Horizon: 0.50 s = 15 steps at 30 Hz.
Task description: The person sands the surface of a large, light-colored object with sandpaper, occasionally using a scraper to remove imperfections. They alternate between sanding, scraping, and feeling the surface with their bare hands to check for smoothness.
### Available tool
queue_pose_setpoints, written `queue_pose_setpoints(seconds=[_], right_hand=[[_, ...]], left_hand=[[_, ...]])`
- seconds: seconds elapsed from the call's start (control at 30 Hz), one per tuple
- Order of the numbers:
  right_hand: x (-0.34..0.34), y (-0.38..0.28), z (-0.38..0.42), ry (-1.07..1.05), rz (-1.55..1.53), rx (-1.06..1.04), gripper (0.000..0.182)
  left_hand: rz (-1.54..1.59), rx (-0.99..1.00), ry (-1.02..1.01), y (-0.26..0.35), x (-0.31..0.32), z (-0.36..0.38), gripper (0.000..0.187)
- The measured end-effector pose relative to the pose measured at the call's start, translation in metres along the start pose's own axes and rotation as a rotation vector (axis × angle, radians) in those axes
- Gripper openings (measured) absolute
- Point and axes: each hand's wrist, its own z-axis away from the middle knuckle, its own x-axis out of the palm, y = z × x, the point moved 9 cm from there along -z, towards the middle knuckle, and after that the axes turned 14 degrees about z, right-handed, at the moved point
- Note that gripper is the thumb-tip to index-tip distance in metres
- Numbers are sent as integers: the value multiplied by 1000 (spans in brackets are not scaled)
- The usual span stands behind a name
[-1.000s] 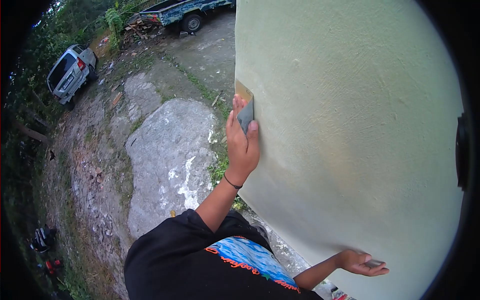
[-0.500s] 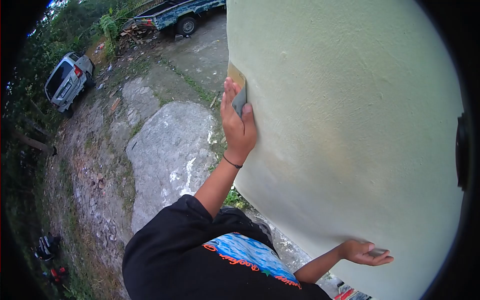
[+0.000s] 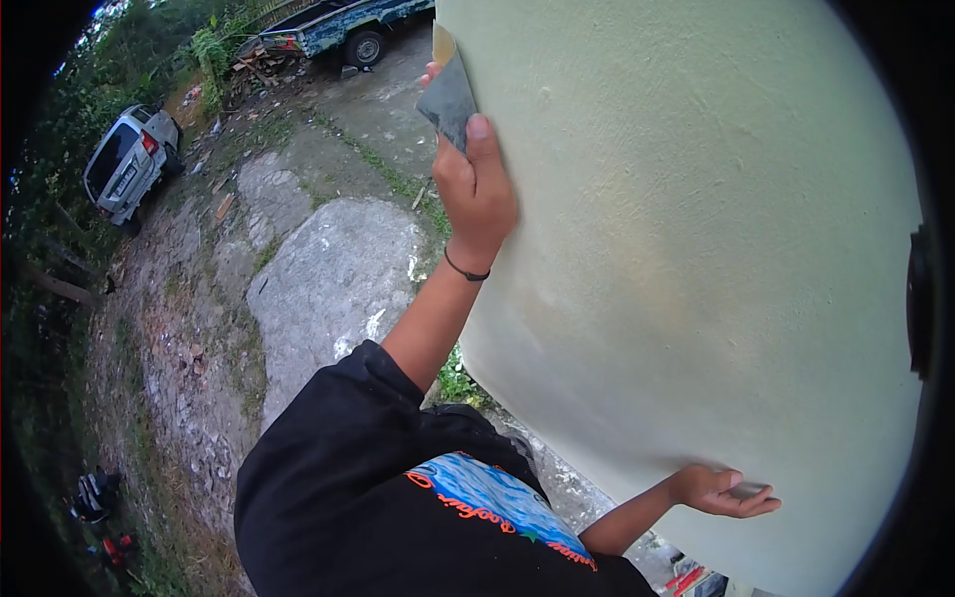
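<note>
Left hand: the left hand [image 3: 476, 189] is raised at the wall's edge, its grip pinching a sheet of sandpaper [image 3: 448, 98], thumb on the grey face.
Sandpaper: held high against the corner of the pale green wall [image 3: 696, 249], the upper corner folded and showing a tan back.
Right hand: the right hand [image 3: 721, 491] is low, fingers loosely curled, its grip around a small flat piece I cannot identify, touching the wall.
Surroundings: a silver car [image 3: 127, 164] and a blue truck [image 3: 343, 22] stand well apart on the rough ground [image 3: 318, 289].
</note>
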Motion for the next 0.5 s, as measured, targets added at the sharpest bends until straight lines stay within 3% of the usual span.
queue_pose_setpoints(seconds=[0.07,0.17,0.23,0.27,0.33,0.37,0.5], right_hand=[[1,1,1,1,-46,16,42],[-1,1,1,39,-31,-15,41],[0,4,2,32,-29,-4,40],[0,6,3,34,-28,15,40],[0,4,2,27,-18,1,41],[1,2,2,12,-5,-13,42],[-3,1,1,31,-31,-4,40]], left_hand=[[-51,366,-13,38,10,21,47],[-239,294,-136,-14,-3,110,49],[-300,94,-189,-62,-28,171,50],[-298,94,-184,-66,-39,185,50],[-414,-12,-349,-72,-39,189,50],[-202,-118,-230,-79,-44,184,50],[-125,313,-120,6,-7,59,48]])
